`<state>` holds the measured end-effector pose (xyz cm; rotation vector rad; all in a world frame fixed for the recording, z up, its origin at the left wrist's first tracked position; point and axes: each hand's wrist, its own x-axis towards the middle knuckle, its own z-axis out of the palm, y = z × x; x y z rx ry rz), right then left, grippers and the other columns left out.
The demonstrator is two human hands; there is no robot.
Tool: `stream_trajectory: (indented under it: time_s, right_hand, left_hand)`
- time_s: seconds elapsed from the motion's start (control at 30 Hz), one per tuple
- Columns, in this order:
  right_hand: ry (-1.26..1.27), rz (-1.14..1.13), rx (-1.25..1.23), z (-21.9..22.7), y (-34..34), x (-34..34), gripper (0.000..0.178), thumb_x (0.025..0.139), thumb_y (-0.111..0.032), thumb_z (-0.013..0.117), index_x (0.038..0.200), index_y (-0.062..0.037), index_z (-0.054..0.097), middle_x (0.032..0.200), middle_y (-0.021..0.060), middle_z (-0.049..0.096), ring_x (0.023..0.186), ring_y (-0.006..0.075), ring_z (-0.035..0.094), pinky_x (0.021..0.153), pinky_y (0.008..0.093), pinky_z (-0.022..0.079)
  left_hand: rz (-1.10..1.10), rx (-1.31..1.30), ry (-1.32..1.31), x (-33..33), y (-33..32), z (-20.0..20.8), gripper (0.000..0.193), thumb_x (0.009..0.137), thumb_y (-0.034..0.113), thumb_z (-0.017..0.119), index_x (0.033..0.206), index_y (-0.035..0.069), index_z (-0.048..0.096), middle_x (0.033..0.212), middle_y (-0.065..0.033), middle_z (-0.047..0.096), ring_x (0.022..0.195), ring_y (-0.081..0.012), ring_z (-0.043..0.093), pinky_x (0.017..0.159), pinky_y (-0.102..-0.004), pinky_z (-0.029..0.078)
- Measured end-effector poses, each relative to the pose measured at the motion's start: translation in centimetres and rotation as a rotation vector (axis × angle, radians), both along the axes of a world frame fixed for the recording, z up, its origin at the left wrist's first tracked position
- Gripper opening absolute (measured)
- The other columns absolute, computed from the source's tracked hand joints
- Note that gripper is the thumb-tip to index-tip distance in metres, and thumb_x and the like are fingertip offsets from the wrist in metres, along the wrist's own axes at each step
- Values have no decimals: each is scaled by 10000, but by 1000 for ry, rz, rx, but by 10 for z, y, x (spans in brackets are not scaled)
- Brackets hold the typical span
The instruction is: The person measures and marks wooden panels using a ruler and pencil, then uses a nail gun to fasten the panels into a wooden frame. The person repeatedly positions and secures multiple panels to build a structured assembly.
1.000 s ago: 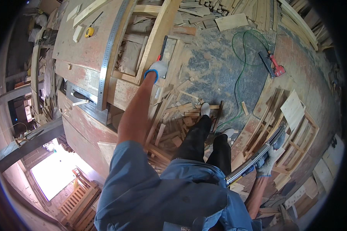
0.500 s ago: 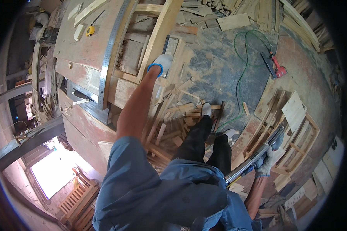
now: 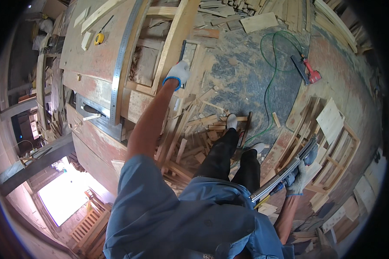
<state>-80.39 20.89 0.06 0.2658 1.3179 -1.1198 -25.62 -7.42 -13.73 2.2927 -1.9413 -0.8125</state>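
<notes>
Here the left hand (image 3: pixel 178 72), gloved and outstretched, is closed on the edge of a long wooden plank (image 3: pixel 173 41) lying on the table (image 3: pixel 95 64). Left of that hand lies a metal straightedge (image 3: pixel 124 56). The right hand (image 3: pixel 299 179), gloved and low at the side, grips a nail gun (image 3: pixel 285 172). Between the hands, wood offcuts (image 3: pixel 199 129) cover the floor.

left arm outstretched, gloved left hand (image 3: pixel 178 71) gripping; right hand (image 3: pixel 299 181) clenched low.
</notes>
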Motion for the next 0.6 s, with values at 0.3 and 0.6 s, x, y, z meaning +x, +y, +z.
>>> stream_trajectory:
  time_s: [0.3, 0.6]
  right_hand:
    - [-39, -94, 7, 0, -1, 5, 218, 919, -284, 651, 1001, -99, 570, 742, -22, 519, 596, 140, 526, 485, 308, 482]
    - [-41, -36, 10, -13, -2, -4, 260, 931, -283, 639, 1072, -69, 597, 741, -22, 528, 596, 139, 540, 476, 305, 479]
  left_hand:
    - [290, -388, 340, 6, 27, 28, 227, 845, 161, 567, 1001, 25, 660, 906, -214, 673, 832, -353, 667, 741, -401, 524]
    - [500, -132, 1024, 32, 54, 85, 170, 892, 94, 557, 1037, 19, 607, 921, -83, 637, 892, -245, 653, 749, -404, 530]
